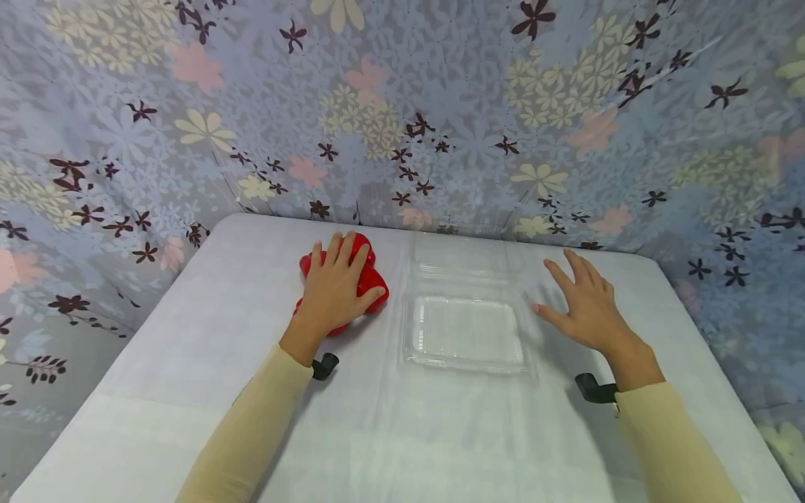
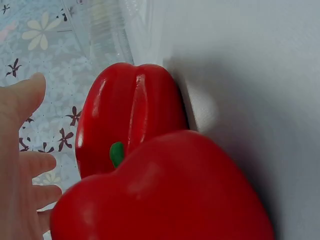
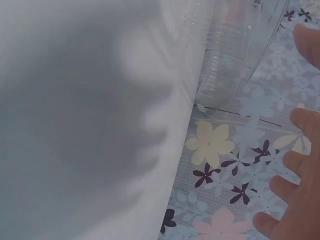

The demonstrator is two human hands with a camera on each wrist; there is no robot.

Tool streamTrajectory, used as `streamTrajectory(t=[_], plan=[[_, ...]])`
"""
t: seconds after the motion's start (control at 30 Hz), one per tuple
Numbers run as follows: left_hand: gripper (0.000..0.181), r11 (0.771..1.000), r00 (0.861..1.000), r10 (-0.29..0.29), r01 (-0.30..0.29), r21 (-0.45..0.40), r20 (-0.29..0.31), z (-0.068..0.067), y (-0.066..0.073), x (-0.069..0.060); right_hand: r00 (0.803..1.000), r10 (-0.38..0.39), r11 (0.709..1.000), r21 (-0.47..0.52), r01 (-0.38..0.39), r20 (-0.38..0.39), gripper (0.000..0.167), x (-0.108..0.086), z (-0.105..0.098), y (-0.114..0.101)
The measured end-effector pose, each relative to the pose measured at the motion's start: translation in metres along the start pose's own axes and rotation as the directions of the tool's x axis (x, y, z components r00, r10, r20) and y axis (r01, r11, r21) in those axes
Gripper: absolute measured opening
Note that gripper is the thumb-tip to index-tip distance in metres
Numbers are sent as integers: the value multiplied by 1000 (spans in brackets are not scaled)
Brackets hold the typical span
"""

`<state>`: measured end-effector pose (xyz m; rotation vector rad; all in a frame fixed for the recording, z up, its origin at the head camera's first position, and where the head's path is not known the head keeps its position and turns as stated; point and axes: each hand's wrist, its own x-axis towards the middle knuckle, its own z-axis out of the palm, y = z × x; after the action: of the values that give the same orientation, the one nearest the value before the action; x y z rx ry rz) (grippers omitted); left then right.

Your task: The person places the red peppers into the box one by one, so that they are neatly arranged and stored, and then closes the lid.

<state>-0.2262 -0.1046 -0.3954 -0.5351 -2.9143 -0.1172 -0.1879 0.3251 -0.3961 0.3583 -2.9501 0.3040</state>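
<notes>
Over a cluster of red bell peppers (image 1: pixel 372 278) on the left half of the table, my left hand (image 1: pixel 330 293) is spread with straight fingers. In the left wrist view, one bell pepper (image 2: pixel 135 100) shows a green stem, and another pepper (image 2: pixel 170 195) fills the foreground. The fingers there stand beside them, not curled round either. My right hand (image 1: pixel 588 314) hovers with its fingers apart, holding nothing, to the right of a clear plastic clamshell box (image 1: pixel 468 335). That box lies opened, its lid (image 1: pixel 462 255) toward the back. Part of the pepper cluster is hidden under my left hand.
A white cloth covers the table (image 1: pixel 390 433). Behind its far edge hangs a flowered curtain (image 1: pixel 409 105). Black wrist mounts (image 1: pixel 325 366) stick out from both wrists, close to the tabletop.
</notes>
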Motion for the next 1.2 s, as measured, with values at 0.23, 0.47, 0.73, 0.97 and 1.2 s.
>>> streamTrajectory(t=[0.23,0.47,0.73,0.97,1.2], plan=[[77,997,995,47,-53,-61,-90,-4,-1,-6,996,-72,993,92,76,-53,61,-9,-4,4],[70,968,980,141,-166,-186,-142,-16,-7,-30,991,-131,978,164,127,19,45,-33,-15,8],[62,914,939,262,-315,-256,-222,-17,-20,-72,987,-152,962,234,138,45,49,-61,-13,17],[59,907,926,262,-333,-258,-273,-10,-24,-83,983,-172,942,302,147,58,54,-62,-9,14],[59,912,923,288,-346,-219,-256,-4,-24,-85,981,-162,937,330,119,106,60,-60,-9,6]])
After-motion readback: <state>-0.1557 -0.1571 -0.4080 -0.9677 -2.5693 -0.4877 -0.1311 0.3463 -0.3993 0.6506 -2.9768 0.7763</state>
